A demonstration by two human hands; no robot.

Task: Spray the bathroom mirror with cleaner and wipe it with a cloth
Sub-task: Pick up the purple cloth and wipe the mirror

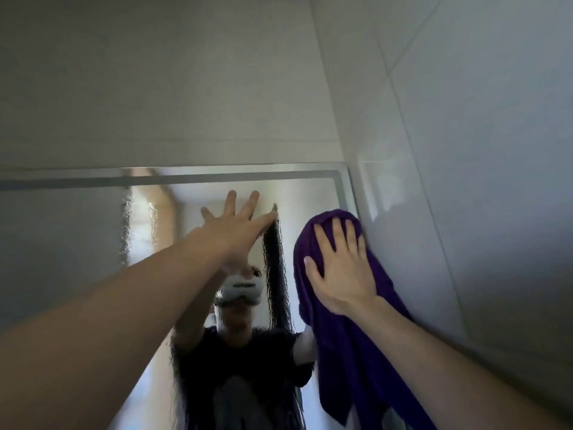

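Observation:
The bathroom mirror point(77, 243) fills the lower left and middle, with a frosted strip along its top edge and wet, rippled streaks of cleaner on the glass. My right hand point(338, 271) presses a purple cloth point(344, 352) flat against the mirror's upper right corner, fingers spread on the fabric. The cloth's lower part hangs down loose. My left hand point(235, 225) is raised against the glass to the left of the cloth, fingers spread, holding nothing. No spray bottle is in view.
A grey tiled wall point(480, 150) runs close along the right side, meeting the mirror's right edge. More pale tile point(155, 88) rises above the mirror. A person's reflection shows in the glass below my hands.

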